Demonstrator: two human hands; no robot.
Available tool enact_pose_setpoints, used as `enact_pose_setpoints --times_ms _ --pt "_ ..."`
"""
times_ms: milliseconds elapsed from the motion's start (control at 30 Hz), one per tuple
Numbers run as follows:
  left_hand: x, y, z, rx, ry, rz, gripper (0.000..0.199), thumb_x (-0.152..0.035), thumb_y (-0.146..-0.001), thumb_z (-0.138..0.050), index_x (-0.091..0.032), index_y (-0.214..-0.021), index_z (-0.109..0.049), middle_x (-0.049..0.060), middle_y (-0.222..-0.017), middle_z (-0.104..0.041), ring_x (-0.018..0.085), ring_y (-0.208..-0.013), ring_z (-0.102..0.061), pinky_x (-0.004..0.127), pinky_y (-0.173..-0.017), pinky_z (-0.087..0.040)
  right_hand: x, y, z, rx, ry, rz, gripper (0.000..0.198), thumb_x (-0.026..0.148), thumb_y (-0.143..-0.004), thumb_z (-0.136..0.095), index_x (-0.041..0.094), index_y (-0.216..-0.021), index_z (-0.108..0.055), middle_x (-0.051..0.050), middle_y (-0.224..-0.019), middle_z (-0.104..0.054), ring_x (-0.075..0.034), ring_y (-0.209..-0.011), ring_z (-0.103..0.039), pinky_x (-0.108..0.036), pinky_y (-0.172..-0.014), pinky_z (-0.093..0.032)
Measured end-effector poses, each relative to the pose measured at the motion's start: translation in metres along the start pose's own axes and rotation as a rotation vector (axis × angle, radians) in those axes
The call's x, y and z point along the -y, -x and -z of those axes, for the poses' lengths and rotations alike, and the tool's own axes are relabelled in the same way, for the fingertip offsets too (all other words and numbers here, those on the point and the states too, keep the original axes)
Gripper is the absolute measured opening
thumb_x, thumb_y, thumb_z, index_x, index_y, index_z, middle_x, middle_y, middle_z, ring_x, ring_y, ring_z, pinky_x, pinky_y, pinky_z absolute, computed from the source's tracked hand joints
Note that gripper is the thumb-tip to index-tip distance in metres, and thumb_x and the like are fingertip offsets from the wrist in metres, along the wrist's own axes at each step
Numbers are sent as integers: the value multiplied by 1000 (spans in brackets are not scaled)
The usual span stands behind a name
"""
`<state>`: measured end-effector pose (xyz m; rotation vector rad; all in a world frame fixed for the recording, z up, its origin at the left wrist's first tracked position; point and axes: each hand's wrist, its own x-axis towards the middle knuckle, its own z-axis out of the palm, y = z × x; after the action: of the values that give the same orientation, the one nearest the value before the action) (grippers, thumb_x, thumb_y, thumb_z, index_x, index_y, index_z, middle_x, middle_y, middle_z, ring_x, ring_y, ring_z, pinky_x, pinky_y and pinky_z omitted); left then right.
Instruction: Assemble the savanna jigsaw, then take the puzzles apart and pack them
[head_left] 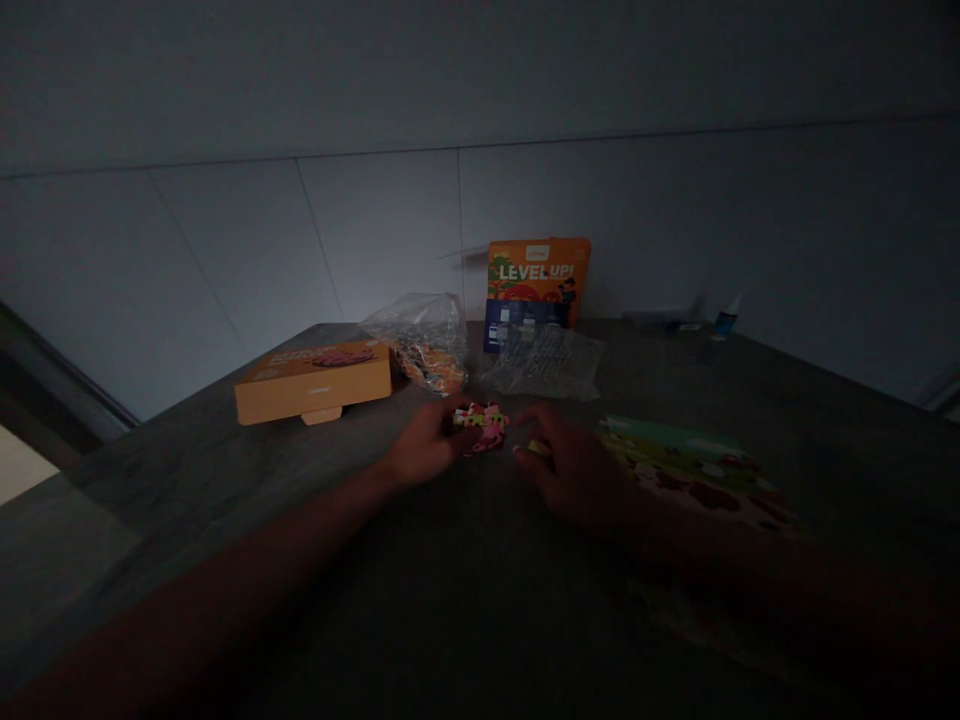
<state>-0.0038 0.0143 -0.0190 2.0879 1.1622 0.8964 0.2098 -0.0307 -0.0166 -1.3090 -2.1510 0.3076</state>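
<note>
A small cluster of colourful jigsaw puzzle pieces (489, 428), pink, green and white, lies on the dark table in front of me. My left hand (433, 438) grips the cluster's left edge between thumb and fingers. Just right of it, my right hand (559, 455) is curled, with a small yellowish puzzle piece (538, 450) between thumb and fingers, apart from the cluster. Beside and partly behind my right forearm lies a flat printed farm picture (697, 465), its lower part dim and covered by the arm. The light is poor, so fine detail is lost.
An orange box (315, 390) lies at the left. Next to it is a clear plastic bag (431, 345) with orange contents. Behind stands an orange "LEVEL UP!" box (540, 265), with another clear bag (555, 362) before it. A small bottle (726, 320) stands far right, near the wall.
</note>
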Motion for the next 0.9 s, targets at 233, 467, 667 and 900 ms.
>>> enact_pose_setpoints --times_ms 233,467,667,900 --pt "-17 13 -3 247 31 -260 37 -29 -83 -64 -16 -117 -58 9 -109 -67 21 -93 -64 35 -82 -52 -5 -3 -9 -113 -80 91 40 26 -81 -68 16 -116 -53 -12 -113 -64 -27 -104 -61 -41 -86 -48" --pt "-13 16 -10 213 -14 -316 68 -25 -74 -73 -23 -133 -39 11 -126 -57 27 -111 -59 42 -97 -49 -5 -3 -10 28 -49 74 67 39 -85 -65 18 -144 -41 -16 -129 -62 -32 -114 -61 -48 -93 -49" --pt "-14 19 -12 194 -57 -264 80 -28 -76 -73 -22 -139 -26 14 -130 -51 29 -115 -57 46 -96 -50 -2 -2 -6 22 -115 -14 85 41 -77 -73 24 -150 -34 -11 -111 -73 -33 -101 -68 -49 -86 -53" --pt "-16 17 -11 209 -64 -190 64 -31 -79 -71 -21 -131 -35 14 -131 -53 27 -115 -58 45 -98 -48 2 0 -9 -5 -69 45 76 39 -78 -71 18 -145 -43 -16 -126 -65 -33 -108 -65 -50 -90 -51"
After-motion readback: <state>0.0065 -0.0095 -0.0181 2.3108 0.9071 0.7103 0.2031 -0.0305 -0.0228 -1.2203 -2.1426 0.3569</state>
